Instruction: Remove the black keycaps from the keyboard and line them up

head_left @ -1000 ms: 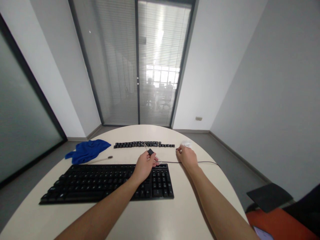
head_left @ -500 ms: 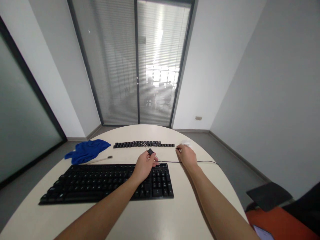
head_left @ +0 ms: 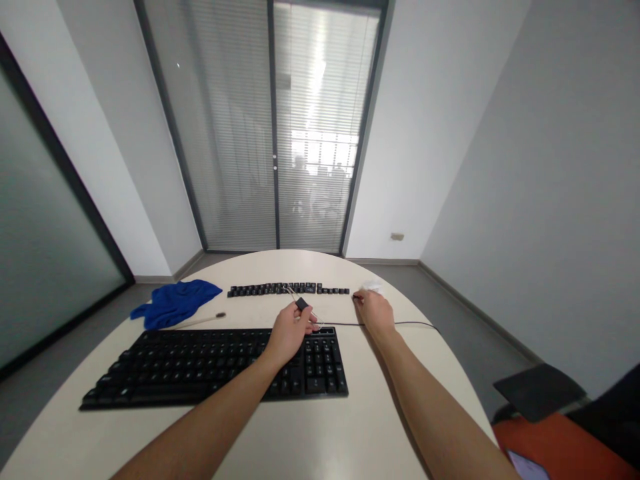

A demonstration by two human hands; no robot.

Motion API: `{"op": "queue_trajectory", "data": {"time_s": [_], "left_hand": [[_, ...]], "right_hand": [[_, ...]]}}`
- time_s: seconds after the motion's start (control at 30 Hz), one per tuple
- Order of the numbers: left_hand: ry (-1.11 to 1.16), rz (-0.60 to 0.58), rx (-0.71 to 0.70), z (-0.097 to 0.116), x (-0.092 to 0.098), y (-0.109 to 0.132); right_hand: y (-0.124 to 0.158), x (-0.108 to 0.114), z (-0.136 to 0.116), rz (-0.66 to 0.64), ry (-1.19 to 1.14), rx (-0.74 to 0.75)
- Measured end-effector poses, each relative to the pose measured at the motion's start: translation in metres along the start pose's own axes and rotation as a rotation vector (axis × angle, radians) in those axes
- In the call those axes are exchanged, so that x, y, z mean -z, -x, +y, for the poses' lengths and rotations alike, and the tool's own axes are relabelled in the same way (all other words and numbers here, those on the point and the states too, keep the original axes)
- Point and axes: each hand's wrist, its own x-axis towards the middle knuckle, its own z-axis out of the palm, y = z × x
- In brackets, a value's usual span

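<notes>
Over the far right part of the keyboard (head_left: 215,367), the left hand (head_left: 289,332) is curled closed around a black-handled wire tool (head_left: 301,304), its wires reaching beyond the far edge; past the keyboard's far right corner, the right hand (head_left: 376,312) has its fingertips nearly together, pinching a small black piece (head_left: 356,297) low over the table (head_left: 385,420). Loose keycaps (head_left: 273,289) form a row beyond the keyboard; a blue cloth (head_left: 180,300) lies past its far left corner.

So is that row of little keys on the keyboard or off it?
Off: the row of little keys lies on the table beyond the keyboard, a gap between them.
</notes>
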Motion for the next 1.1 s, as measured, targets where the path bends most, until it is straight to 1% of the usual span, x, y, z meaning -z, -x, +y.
{"op": "queue_trajectory", "data": {"time_s": [0.2,0.37,0.5,0.63,0.77,0.93,1.1], "left_hand": [[0.017,0.009,0.013,0.004,-0.001,0.002],[0.008,0.005,0.009,0.005,-0.001,0.002],[0.007,-0.003,0.013,0.004,0.0,0.002],[0.001,-0.006,0.015,0.005,-0.001,0.002],[0.007,0.003,0.017,0.005,-0.001,0.002],[0.009,-0.004,0.01,0.005,0.0,0.002],[0.017,0.002,0.017,0.005,0.0,0.002]], "right_hand": [[-0.001,0.002,-0.003,-0.024,0.023,-0.021],[0.0,0.002,-0.004,-0.014,0.014,-0.064],[0.007,0.007,-0.005,-0.013,0.032,-0.034],[0.013,0.011,-0.007,-0.069,0.1,-0.014],[0.012,0.008,-0.007,-0.093,0.125,-0.009],[0.007,0.001,-0.006,-0.09,0.123,-0.012],[0.004,0.0,-0.006,-0.086,0.122,-0.018]]}}
